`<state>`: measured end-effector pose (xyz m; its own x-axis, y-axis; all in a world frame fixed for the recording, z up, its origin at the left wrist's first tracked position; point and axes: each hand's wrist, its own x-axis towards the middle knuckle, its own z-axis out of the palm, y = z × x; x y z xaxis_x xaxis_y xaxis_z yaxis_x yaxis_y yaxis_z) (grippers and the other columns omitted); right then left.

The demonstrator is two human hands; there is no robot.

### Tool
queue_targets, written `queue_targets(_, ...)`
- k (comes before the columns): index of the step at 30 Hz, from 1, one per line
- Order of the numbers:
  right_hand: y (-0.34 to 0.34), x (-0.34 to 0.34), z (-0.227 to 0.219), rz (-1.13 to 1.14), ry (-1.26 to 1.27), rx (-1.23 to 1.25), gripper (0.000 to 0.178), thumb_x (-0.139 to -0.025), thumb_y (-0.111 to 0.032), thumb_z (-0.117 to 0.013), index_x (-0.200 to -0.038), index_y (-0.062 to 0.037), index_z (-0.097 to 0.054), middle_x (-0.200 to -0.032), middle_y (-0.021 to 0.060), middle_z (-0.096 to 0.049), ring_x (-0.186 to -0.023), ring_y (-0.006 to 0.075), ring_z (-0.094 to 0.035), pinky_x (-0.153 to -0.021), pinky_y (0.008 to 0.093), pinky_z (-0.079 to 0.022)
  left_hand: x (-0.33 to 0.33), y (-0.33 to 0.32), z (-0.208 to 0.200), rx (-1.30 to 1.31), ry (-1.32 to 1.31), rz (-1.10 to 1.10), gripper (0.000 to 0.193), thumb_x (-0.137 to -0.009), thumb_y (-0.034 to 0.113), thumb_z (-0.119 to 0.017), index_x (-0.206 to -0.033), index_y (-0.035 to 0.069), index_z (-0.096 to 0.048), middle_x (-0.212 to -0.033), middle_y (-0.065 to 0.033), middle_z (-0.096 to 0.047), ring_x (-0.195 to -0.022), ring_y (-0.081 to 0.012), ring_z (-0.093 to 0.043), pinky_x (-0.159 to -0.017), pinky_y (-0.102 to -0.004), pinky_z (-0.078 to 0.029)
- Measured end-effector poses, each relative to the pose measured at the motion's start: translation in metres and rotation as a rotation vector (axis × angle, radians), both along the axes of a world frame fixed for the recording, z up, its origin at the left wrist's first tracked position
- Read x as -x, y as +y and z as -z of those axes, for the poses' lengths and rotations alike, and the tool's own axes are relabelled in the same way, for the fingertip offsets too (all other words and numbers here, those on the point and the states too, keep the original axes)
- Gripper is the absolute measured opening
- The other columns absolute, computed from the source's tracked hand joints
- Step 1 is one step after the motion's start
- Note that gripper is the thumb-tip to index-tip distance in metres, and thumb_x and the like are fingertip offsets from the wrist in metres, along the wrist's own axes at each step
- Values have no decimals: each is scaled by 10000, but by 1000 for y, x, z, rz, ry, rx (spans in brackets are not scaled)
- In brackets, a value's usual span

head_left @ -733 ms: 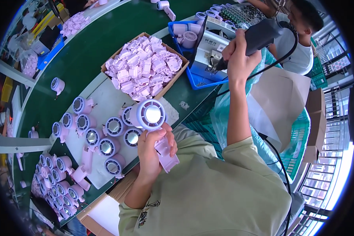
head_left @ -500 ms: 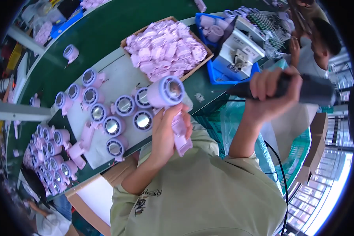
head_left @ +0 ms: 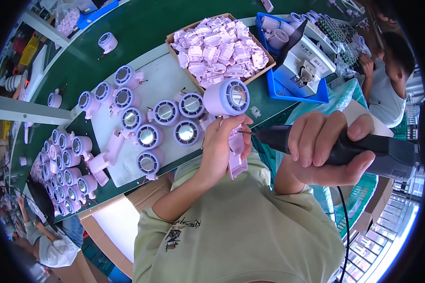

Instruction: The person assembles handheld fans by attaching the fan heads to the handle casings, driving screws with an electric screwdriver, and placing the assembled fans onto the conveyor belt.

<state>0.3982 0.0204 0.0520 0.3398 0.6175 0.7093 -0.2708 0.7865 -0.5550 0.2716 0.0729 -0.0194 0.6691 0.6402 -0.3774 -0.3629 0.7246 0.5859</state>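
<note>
A lilac handheld fan (head_left: pixel 219 100) with a shiny round centre is gripped in my left hand (head_left: pixel 216 152), fingers wrapped round the base of its handle. The open handle shell (head_left: pixel 237 161) hangs below these fingers, its hollow inside showing. My right hand (head_left: pixel 323 151) is closed round a black electric screwdriver (head_left: pixel 392 158), held nearly level. Its thin bit points left and reaches the handle by my left fingertips; whether it touches a screw is too small to tell. Several similar fans (head_left: pixel 165 113) stand on the pale mat (head_left: pixel 113 172) to the left.
A cardboard box (head_left: pixel 174 47) of lilac shell pieces sits beyond my hands. Right of it, a blue bin (head_left: pixel 295 96) holds a white-grey device (head_left: pixel 300 70). More fans (head_left: pixel 71 177) crowd the far left. The screwdriver's cord (head_left: pixel 347 221) hangs at right. A person (head_left: pixel 387 89) sits at upper right.
My right hand has brought the screwdriver down and left, from beside the fan to its handle. My left hand still holds the fan. The whole view has shifted slightly.
</note>
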Motion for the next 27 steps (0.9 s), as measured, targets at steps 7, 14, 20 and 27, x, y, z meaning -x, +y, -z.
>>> queue_targets(7,-1,11,4,25,39,29,400,-929,-484,-520,-994,-111,-392,-601,41,-465,-439,144,-437,-400,280,-372,0,-5,-7,-29,37,-50,296,-862,269,-570,-871,-27,-567,-670,-87,-531,-448,-161,-504,-409,-266,-370)
queue_targets(14,3,13,5,24,34,-4,416,-923,-503,-520,-957,-115,-375,-607,36,-468,-433,140,-435,-399,275,-371,3,2,-8,-58,60,5,284,-852,258,-579,-857,-26,-568,-689,-88,-535,-454,-157,-506,-411,-267,-373)
queue_targets(20,10,12,2,49,198,-6,412,-941,-489,-488,-1035,-97,-405,-598,36,-452,-415,129,-412,-387,266,-378,9,4,-18,-96,74,30,259,-880,237,-581,-907,-21,-588,-717,-88,-566,-534,-151,-555,-482,-270,-434)
queue_targets(27,-3,-35,-6,99,248,26,290,-972,-326,-441,-1050,-47,-433,-576,14,-398,-387,84,-348,-365,213,-336,73,102,-49,-380,421,362,306,-881,256,-617,-998,-26,-595,-803,-106,-647,-621,-152,-628,-560,-258,-511)
